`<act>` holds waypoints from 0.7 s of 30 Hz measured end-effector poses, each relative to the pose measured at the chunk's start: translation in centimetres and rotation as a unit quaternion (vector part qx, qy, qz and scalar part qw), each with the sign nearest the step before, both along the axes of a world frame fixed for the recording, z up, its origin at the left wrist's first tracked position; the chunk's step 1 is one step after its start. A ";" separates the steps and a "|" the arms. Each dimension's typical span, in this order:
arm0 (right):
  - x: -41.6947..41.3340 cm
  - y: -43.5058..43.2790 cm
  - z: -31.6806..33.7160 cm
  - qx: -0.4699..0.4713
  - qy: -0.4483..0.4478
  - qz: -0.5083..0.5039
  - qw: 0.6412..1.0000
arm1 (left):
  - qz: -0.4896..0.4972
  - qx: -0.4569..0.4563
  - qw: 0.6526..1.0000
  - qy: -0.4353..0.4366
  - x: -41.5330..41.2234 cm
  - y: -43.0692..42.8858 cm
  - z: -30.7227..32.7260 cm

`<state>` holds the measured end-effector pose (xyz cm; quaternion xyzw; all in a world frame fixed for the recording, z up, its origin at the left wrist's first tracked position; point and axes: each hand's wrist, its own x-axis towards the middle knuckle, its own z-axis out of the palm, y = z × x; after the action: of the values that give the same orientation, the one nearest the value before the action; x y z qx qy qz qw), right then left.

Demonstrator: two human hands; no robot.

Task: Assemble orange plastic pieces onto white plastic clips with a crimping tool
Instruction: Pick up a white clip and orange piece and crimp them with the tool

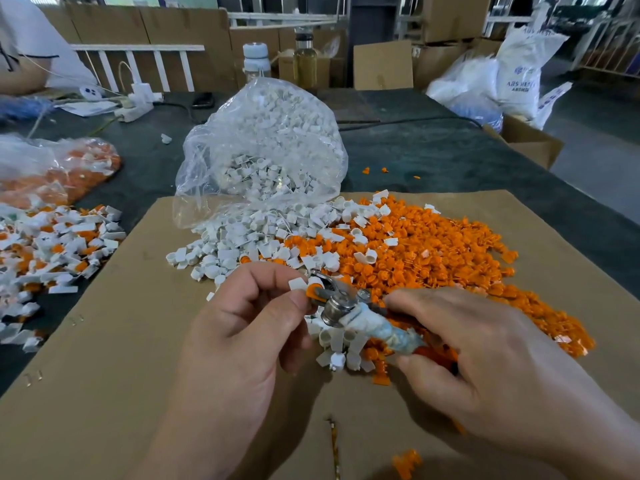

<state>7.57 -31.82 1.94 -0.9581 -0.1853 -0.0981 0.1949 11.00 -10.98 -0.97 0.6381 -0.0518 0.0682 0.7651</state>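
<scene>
My left hand (249, 317) pinches a white clip (298, 284) with an orange piece (313, 294) on it, held in the metal jaws of the crimping tool (341, 304). My right hand (460, 344) grips the tool's tape-wrapped handles (384, 330). Both hands hover over a brown cardboard sheet (114, 358). Behind them lie a heap of loose white clips (249, 237) and a wide heap of orange pieces (433, 258). A few white clips (341, 351) sit under the tool.
An open clear bag of white clips (266, 147) stands behind the heaps. At the left lie a pile of joined white-and-orange parts (52, 251) and a bag of them (59, 168). Bottles (256, 62), a power strip (133, 105), cartons and white sacks (519, 74) line the back.
</scene>
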 end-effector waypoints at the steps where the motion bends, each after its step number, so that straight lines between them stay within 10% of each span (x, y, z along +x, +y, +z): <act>1: 0.1 0.0 0.0 -0.004 0.003 0.002 1.000 | 0.000 0.002 1.000 -0.002 0.0 0.0 0.0; 21: 0.0 1.1 -0.4 -0.033 -0.062 -0.030 0.997 | -0.010 0.006 1.000 -0.010 -0.4 -0.3 0.3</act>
<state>7.55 -30.70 1.55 -0.9613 -0.1711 -0.1572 0.1480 10.60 -11.28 -0.72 0.6411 -0.0666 0.0667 0.7616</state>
